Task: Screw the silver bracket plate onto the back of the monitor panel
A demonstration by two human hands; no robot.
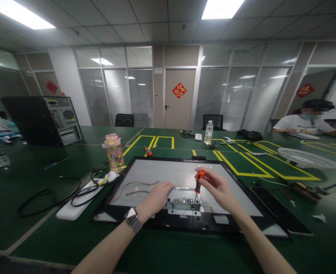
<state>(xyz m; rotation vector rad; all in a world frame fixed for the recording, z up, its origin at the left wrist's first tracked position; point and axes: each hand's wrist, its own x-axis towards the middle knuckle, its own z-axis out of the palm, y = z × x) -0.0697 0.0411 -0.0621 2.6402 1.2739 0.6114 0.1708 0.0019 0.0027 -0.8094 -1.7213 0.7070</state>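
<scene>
A monitor panel (145,169) with a black frame lies flat on the green table, its grey-white back facing up. Near its front edge sits a metal bracket (182,206) with a small circuit board inside. My left hand (158,196), with a watch at the wrist, grips the bracket's left end; its fingertips are partly hidden. My right hand (216,186) pinches the handle of an orange and black screwdriver (198,182). The screwdriver stands nearly upright, its tip down at the bracket's right end. Thin wires (139,184) lie on the panel left of my left hand.
Left of the panel are a white power strip (78,199) with black cables and a pink-lidded bottle (114,152). A computer case (39,120) stands farther left. Right lie a dark flat panel (280,211) and tools (306,190). A water bottle (209,133) stands behind; a person sits far right.
</scene>
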